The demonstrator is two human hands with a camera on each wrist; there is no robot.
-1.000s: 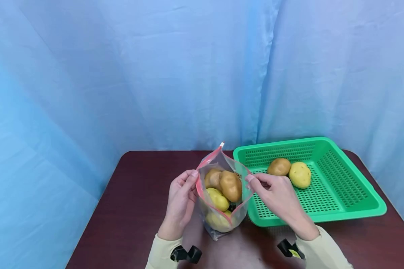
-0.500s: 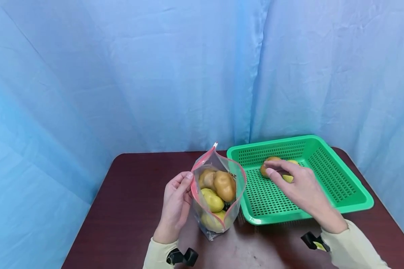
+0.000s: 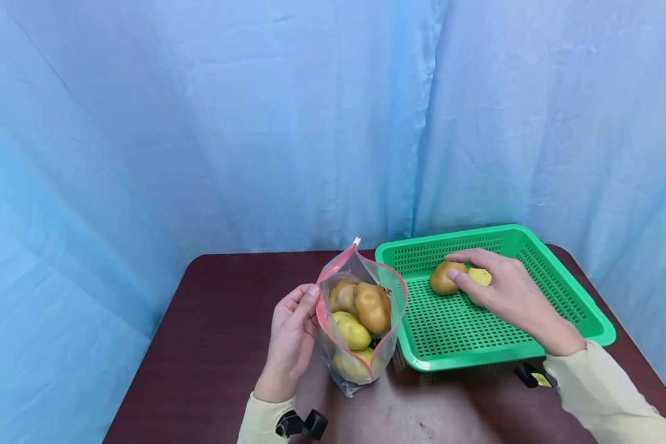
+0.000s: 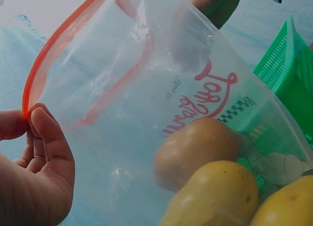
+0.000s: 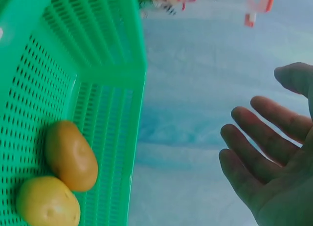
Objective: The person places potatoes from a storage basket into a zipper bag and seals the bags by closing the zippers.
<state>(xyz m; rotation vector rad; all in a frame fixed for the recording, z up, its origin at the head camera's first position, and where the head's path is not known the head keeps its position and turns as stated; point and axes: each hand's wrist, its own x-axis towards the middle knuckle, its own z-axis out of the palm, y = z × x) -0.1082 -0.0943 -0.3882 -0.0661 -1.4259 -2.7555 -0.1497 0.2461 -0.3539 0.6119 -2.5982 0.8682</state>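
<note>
The left hand (image 3: pixel 291 336) pinches the red-edged rim of a clear zip bag (image 3: pixel 326 342) between thumb and fingers; the left wrist view shows this hand (image 4: pixel 44 162) at the rim's corner. Inside the bag are brown potatoes (image 3: pixel 372 308) and yellow ones (image 3: pixel 351 331). The bag stands with its mouth wide apart. Over the green basket (image 3: pixel 577 268) hovers the right hand (image 3: pixel 505 293), thumb and fingers apart, above a brown potato (image 3: pixel 445 279) and a yellow potato (image 3: pixel 480 277). In the right wrist view the hand (image 5: pixel 274 157) has spread fingers and holds nothing.
The green basket's left wall stands close against the bag's right side on a dark red-brown table (image 3: pixel 227 308). Light blue curtain (image 3: pixel 311 123) hangs behind the table and along its left side.
My right hand let go of the bag's right rim and moved right, over the potatoes in the basket. The left hand keeps its pinch on the bag; the head view has shifted slightly.
</note>
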